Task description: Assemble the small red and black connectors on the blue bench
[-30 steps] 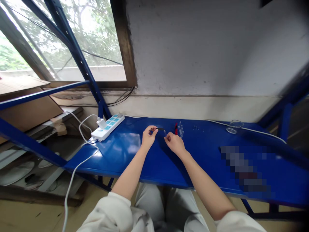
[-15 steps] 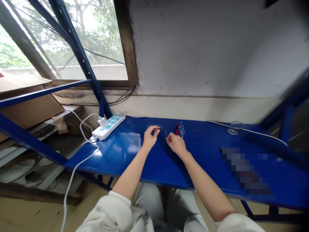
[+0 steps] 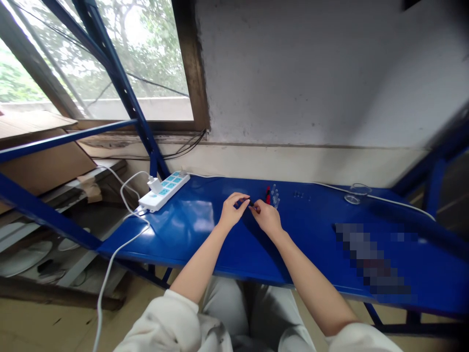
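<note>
Over the middle of the blue table (image 3: 234,249), my left hand (image 3: 233,208) pinches a slim black pen-like piece (image 3: 251,203), thumb and fingers closed around its left part. My right hand (image 3: 266,215) is closed at the piece's other end, fingertips almost meeting those of the left. Fingers cover most of the piece, and whatever sits inside the right fingertips is hidden. Just beyond the right hand lie red and black pen-like pieces (image 3: 268,194) and several clear plastic tubes or caps (image 3: 274,195).
A white power strip (image 3: 164,190) with a plugged-in adapter stands at the left, its cable trailing off the edge. Small clear pieces (image 3: 298,194) lie further right. A coiled clear item (image 3: 353,198) is near the back wall. A pixelated object (image 3: 370,259) lies at right.
My left hand has moved right, toward the right hand. The gap between the hands has closed, and the clear end seen at the right fingertips is now covered.
</note>
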Available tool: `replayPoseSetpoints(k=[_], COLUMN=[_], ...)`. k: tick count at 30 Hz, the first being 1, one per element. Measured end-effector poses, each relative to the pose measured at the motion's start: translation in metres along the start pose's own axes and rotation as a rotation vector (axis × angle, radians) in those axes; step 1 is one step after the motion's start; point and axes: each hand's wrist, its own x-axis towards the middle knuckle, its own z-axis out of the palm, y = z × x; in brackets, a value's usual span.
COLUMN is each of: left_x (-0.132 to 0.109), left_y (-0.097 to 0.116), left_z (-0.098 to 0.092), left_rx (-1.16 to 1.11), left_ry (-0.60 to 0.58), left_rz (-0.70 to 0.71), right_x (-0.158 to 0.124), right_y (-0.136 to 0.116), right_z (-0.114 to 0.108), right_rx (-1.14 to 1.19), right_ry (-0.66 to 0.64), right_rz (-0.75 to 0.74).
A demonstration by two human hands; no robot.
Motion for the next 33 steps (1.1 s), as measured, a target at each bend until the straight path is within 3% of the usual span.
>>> replayPoseSetpoints(k=[8,21,24,28,30,33], left_x=[0.001,0.000,0.007,0.023,0.031,0.039], left_y=[0.001,-0.002,0.003,-0.001,-0.012,-0.034], left_z=[0.000,0.007,0.003,-0.010,-0.020,-0.034], left_rx=[-0.102,0.054,0.051,0.078,0.209,0.465], left_ry=[-0.064,-0.122,-0.188,-0.361,-0.333,-0.182], left_rz=[-0.111,-0.104,-0.126,-0.159,-0.199,-0.333], right_x=[-0.002,-0.004,-0.003,-0.003,-0.003,-0.004], right_y=[0.000,-0.002,0.001,0.000,-0.001,-0.002], right_z=[0.001,-0.001,0.001,0.001,0.000,-0.001], right_rx=[-0.027,0.056,0.061,0.075,0.084,0.083], right_ry=[0.046,0.109,0.116,0.100,0.088,0.071], right_rz=[-0.044,-0.053,-0.051,-0.054,-0.068,-0.085])
